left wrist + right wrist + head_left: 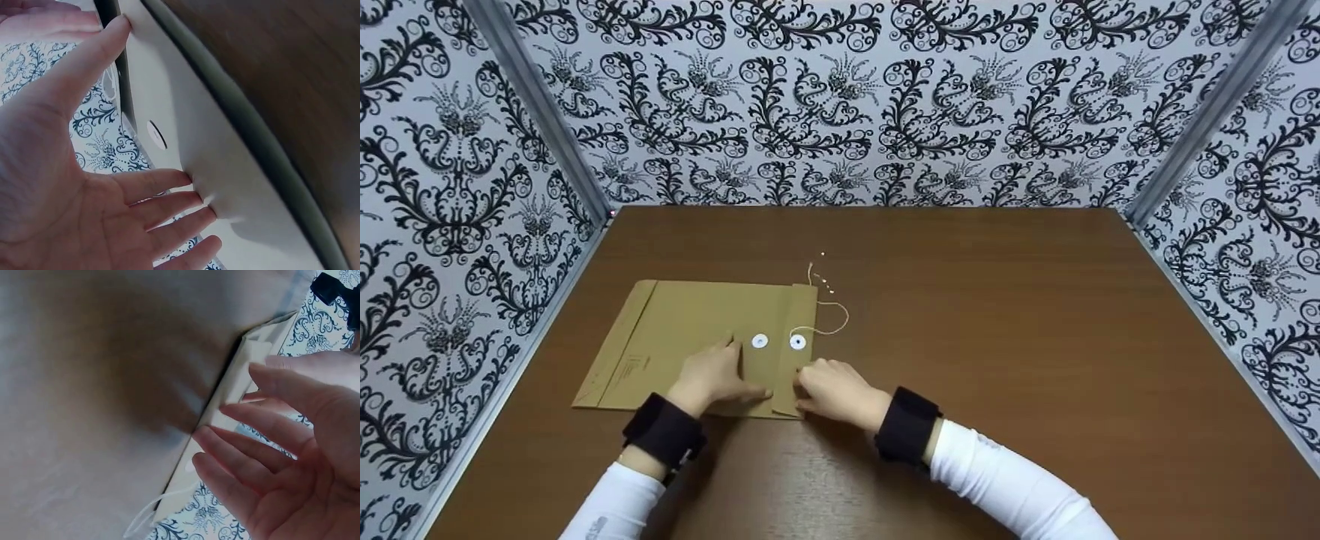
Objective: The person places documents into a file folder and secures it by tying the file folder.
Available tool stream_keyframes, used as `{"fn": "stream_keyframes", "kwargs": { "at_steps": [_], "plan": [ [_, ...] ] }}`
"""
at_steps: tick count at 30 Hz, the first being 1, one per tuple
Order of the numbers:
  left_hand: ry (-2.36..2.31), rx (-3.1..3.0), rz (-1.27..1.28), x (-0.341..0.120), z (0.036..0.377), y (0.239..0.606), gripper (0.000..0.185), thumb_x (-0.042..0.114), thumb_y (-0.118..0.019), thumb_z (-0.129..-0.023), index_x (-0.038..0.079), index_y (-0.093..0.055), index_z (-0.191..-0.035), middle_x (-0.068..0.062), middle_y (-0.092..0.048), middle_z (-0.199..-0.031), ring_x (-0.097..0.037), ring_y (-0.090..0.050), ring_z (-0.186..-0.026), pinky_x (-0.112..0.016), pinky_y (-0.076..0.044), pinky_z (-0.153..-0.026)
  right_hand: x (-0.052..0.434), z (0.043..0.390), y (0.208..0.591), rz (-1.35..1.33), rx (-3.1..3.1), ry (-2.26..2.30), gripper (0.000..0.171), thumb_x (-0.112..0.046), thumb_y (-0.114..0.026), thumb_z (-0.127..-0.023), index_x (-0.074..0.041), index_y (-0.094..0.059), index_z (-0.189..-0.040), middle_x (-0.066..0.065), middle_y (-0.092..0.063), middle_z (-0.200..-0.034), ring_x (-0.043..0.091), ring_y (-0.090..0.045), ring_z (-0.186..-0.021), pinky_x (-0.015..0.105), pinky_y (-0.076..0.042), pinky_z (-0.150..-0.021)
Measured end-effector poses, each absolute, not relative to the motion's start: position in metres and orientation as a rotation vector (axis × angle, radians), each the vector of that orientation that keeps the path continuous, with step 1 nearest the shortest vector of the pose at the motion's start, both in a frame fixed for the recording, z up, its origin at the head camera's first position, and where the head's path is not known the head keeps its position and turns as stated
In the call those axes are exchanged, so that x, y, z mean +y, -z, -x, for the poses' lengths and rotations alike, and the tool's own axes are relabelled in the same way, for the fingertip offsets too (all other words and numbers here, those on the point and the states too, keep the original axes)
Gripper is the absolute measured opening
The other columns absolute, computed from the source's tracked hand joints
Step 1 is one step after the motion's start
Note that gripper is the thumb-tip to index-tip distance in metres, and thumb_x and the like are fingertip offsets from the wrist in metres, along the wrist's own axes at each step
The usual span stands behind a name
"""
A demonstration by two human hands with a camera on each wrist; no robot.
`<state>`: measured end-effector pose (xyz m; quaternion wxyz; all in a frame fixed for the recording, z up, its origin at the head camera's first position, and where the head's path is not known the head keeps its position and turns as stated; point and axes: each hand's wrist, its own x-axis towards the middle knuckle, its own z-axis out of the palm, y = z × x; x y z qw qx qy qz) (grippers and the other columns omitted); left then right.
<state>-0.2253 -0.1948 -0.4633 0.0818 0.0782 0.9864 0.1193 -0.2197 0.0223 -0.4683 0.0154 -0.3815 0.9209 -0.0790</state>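
Both my hands sit flat, fingers straight, on the envelope [697, 341] lying left of centre on the table [1035, 337]: left hand [712, 379] on the body, right hand [836, 390] at the flap [802, 352]. The loose string [829, 315] could snag, I guess, or the flap crease crooked.

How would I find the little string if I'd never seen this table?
Look at the brown table, then the tan envelope lying on its left half. The string curls off the envelope's right edge from the right white disc, the only thin, loopy thing there.
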Motion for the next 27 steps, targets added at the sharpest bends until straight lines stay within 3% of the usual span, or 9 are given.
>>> {"fn": "stream_keyframes", "kwargs": {
  "at_steps": [7, 17, 27],
  "plan": [
    [-0.263, 2.872, -0.322, -0.199, 0.233, 0.455, 0.1, 0.053, -0.08, -0.079, -0.012, -0.046, -0.146, -0.034, -0.043, -0.155, -0.054, -0.047, -0.139, -0.064, -0.046, -0.11, 0.019, 0.215, 0.468, 1.238, 2.925, 0.118, 0.032, -0.022, -0.08, -0.085, -0.011, -0.057, -0.066, 0.005, -0.069, -0.07, 0.024, -0.07, -0.067, 0.036, -0.055, -0.054],
    [-0.391, 2.855, -0.721, -0.198, 0.269, 0.453, 0.061, 0.025, -0.068, -0.096, -0.003, -0.05, -0.147, -0.026, -0.047, -0.156, -0.046, -0.05, -0.14, -0.059, -0.043, -0.115, 0.018, 0.213, 0.47, 1.278, 2.961, 0.09, 0.021, -0.022, -0.082, -0.083, -0.01, -0.068, -0.075, 0.006, -0.075, -0.079, 0.026, -0.073, -0.071, 0.038, -0.057, -0.057],
    [-0.369, 2.877, -0.9, -0.175, 0.295, 0.458, 0.046, 0.018, -0.058, -0.104, -0.002, -0.053, -0.145, -0.024, -0.053, -0.152, -0.043, -0.055, -0.138, -0.056, -0.045, -0.115, 0.017, 0.212, 0.469, 1.287, 2.954, -0.004, 0.017, -0.02, -0.078, -0.086, -0.01, -0.068, -0.076, 0.006, -0.074, -0.081, 0.024, -0.072, -0.072, 0.036, -0.059, -0.06]
  ]
}}
